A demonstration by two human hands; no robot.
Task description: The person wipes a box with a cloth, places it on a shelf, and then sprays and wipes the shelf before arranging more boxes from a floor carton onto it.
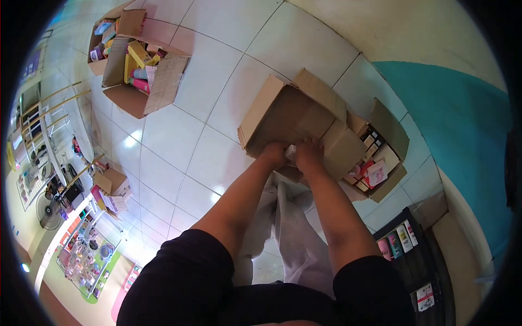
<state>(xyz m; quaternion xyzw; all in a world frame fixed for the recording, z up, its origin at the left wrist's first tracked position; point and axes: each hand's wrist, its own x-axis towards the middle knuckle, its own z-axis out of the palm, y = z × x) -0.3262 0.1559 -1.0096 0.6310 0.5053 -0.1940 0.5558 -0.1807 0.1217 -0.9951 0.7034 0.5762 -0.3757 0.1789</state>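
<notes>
An open cardboard box (pixel 288 117) stands on the tiled floor in front of me, its flaps folded outward and its brown inside showing. Both of my hands are at its near edge. Between them is a small white box (pixel 291 152), only partly visible. My left hand (pixel 274 154) is closed against its left side, most of the fingers hidden. My right hand (pixel 310 152) has its fingers curled at the other side of the small white box. What lies deeper in the cardboard box under my hands is hidden.
Right beside it, another carton (pixel 394 138) holds several small packages. Two filled cartons stand at upper left, one marked here (pixel 163 81). A black shelf (pixel 402 266) with bottles is at lower right, near a teal-painted wall (pixel 451 119). Display shelving and a fan (pixel 49 211) stand at far left.
</notes>
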